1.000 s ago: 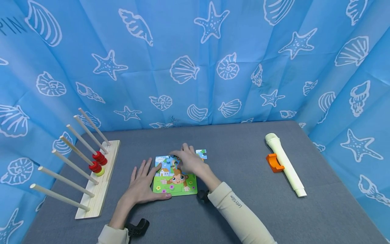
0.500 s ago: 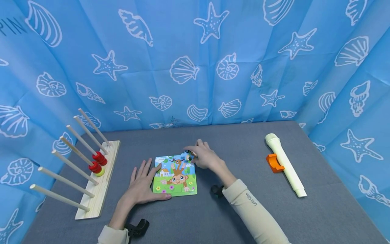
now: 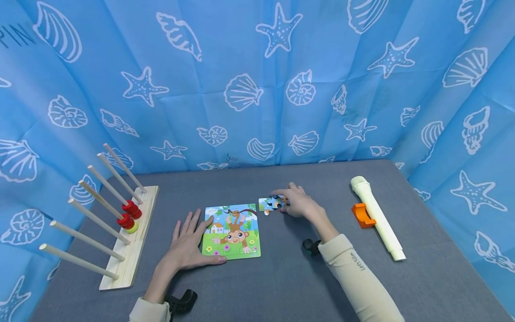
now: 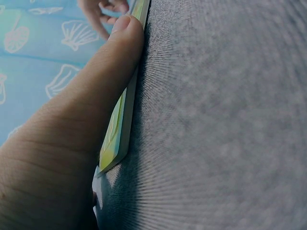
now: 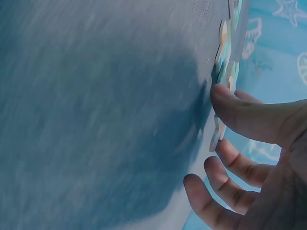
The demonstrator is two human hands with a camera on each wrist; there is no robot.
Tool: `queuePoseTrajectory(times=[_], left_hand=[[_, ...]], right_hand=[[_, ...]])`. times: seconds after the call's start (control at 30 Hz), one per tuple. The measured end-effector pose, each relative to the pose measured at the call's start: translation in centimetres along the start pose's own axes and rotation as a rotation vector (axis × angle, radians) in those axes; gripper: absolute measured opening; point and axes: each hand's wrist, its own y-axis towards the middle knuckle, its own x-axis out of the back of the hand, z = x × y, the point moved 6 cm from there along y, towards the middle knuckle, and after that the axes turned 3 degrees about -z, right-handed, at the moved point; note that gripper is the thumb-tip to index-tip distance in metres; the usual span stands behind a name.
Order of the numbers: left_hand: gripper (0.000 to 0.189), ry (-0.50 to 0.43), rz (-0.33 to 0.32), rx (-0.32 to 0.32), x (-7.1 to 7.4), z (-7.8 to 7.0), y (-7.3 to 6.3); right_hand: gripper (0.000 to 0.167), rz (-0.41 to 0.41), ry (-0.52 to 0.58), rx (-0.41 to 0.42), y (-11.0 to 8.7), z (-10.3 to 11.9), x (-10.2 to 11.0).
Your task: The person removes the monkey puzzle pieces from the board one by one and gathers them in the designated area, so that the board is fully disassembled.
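Noted right hand (image 3: 299, 203) shifted off the upper corner of puzzle (image 3: 237, 245), out rightward, pinching a puzzle piece (image 5: 215, 141) beside another loose piece (image 3: 263, 205); could not tell lifted or resting. Judged work as moved from board to loose pieces. Saw left hand (image 3: 186, 250) unclenched, fingers straight, thumb along puzzle's near edge. Placed puzzle flat, just beside left hand. Under both hands, found grey table (image 3: 257, 288). Left of left hand, recorded peg rack (image 3: 132, 243) with red rings (image 3: 126, 220). Well right of right hand, logged microphone (image 3: 381, 219), orange part (image 3: 363, 216) alongside. Beyond hands, observed blue curtain (image 3: 217, 58), shell-printed.
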Motion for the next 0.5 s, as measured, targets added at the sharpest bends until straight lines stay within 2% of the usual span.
queuePoseTrajectory(times=[0.27, 0.5], left_hand=[[0.123, -0.002, -0.004, 0.0, 0.1, 0.0, -0.1], [0.123, -0.002, 0.001, -0.003, 0.1, -0.1, -0.1]], right_hand=[[0.054, 0.058, 0.008, -0.047, -0.3, -1.8, 0.2], [0.055, 0.059, 0.018, -0.066, -0.3, -2.1, 0.2]])
